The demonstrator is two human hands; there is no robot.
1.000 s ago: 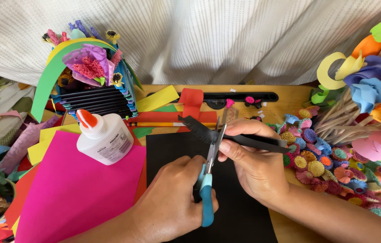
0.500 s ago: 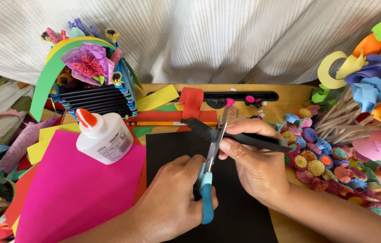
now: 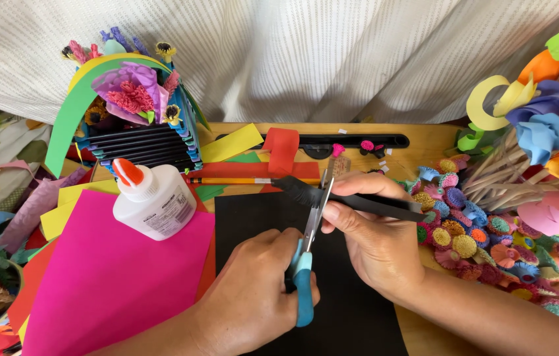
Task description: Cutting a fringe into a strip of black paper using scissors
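a wooden table (image 3: 424,142) set against a white ribbed curtain (image 3: 332,53); its surface is almost wholly covered with craft paper. one black sheet (image 3: 352,310) lies at the middle of the near edge, one pink sheet (image 3: 108,277) beside it toward the left edge, with yellow, red and green offcuts under and behind both. one white glue bottle (image 3: 154,201) with an orange cap lies tilted on the pink sheet's far corner. one paper basket (image 3: 134,125) with a green arched handle and paper flowers stands at the far left. a heap of small rolled paper flowers (image 3: 470,237), too many to count, fills the right side, and a bunch of larger paper blooms on sticks (image 3: 543,125) rises at the far right corner.

the left hand (image 3: 253,296) is clenched through the blue handles of one pair of scissors (image 3: 309,250), blades pointing away and slightly parted. the right hand (image 3: 375,237) pinches one narrow black paper strip (image 3: 358,201), held just above the black sheet near the table's middle. the strip is long, dark, finely fringed along its left portion, and passes between the blades.
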